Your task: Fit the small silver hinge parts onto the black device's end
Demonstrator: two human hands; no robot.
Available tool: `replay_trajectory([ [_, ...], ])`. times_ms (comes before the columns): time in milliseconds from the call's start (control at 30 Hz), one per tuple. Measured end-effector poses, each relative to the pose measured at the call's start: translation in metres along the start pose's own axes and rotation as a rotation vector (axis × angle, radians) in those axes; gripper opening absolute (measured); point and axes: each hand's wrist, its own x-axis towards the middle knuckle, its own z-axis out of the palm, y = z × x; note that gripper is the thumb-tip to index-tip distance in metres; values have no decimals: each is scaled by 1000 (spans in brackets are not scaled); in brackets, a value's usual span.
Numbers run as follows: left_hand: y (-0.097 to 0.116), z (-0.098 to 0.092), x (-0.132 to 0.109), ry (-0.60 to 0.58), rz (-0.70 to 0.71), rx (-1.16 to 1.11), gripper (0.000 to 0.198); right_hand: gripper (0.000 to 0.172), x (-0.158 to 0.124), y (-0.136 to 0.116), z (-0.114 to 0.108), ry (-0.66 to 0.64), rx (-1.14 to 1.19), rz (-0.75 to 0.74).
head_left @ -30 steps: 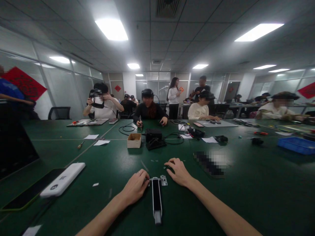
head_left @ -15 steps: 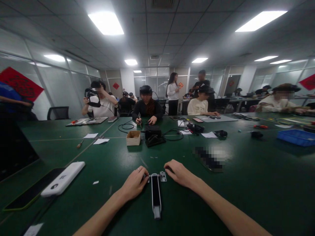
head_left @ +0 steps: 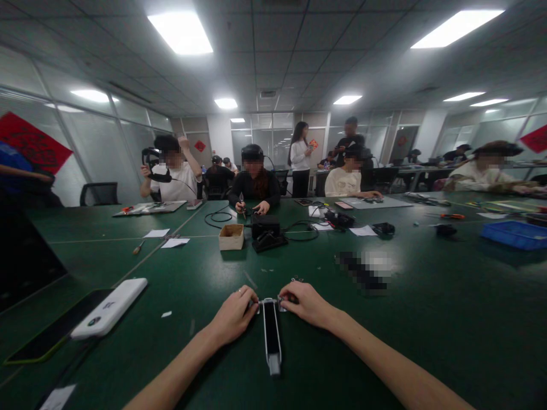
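Note:
Straight ahead on the green table lies a long narrow piece with a pale frame, a black middle and a grey block at its near end. A small metal plate sticks out on either side of its far end. My left hand is closed, its fingers pinching the left plate. On the other side, my right hand grips the right metal plate between thumb and fingers, covering most of it. Just beyond my right hand rest small metal bits, too small to name.
A white power bank and a dark flat device lie at left. Farther off stand a small cardboard box, a black case with cables, and a blue tray at right. Several people sit across the table.
My right hand has come down and slightly left onto the right metal plate, which showed bare before. The left hand keeps its hold. The view has tilted slightly.

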Motion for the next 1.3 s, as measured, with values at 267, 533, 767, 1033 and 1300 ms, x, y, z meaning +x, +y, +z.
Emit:
replay_trajectory([
  [267, 1, 0, -1, 3, -4, 8, 15, 12, 0, -4, -1, -16, 15, 3],
  [533, 4, -3, -1, -5, -7, 9, 13, 14, -3, -8, -6, -19, 43, 45],
  [767, 0, 0, -1, -2, -14, 13, 14, 19, 0, 1, 3, -3, 10, -14],
  [1033, -5, 5, -1, 28, 9, 2, 14, 16, -1, -4, 2, 37, 17, 27],
  [1300, -2, 1, -1, 7, -12, 19, 14, 19, -5, -11, -8, -54, -39, 39],
])
